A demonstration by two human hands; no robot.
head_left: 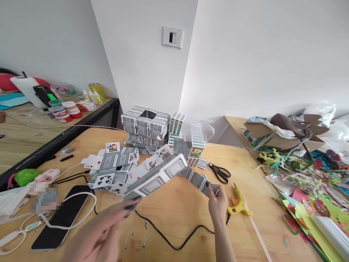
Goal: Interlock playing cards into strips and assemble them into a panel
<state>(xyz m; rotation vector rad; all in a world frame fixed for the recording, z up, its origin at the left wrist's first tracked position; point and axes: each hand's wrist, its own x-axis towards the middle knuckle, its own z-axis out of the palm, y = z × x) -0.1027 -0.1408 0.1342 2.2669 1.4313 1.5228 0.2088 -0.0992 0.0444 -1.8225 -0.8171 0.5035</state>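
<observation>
My left hand (100, 225), blurred at lower left, pinches the near end of a long bar of folded playing cards (159, 176) with grey-patterned backs. My right hand (217, 203) grips the end of a strip of playing cards (196, 180), thumb on top. Bar and strip come together near the middle; whether they are joined I cannot tell. Behind them stands a box-like structure of cards (145, 127) with a square opening on top. Loose playing cards (109, 169) lie in a heap to its left, some face up. A yellow hot glue gun (240, 203) rests right of my right hand.
Black scissors (220, 172) lie behind the glue gun. Stacked card boxes (196, 140) stand beside the structure. A black cable (169, 243) crosses the wooden table. At left are a phone (62, 218) and white scissors (13, 238); at right, colourful craft scraps (313, 203) and a cardboard box (261, 136).
</observation>
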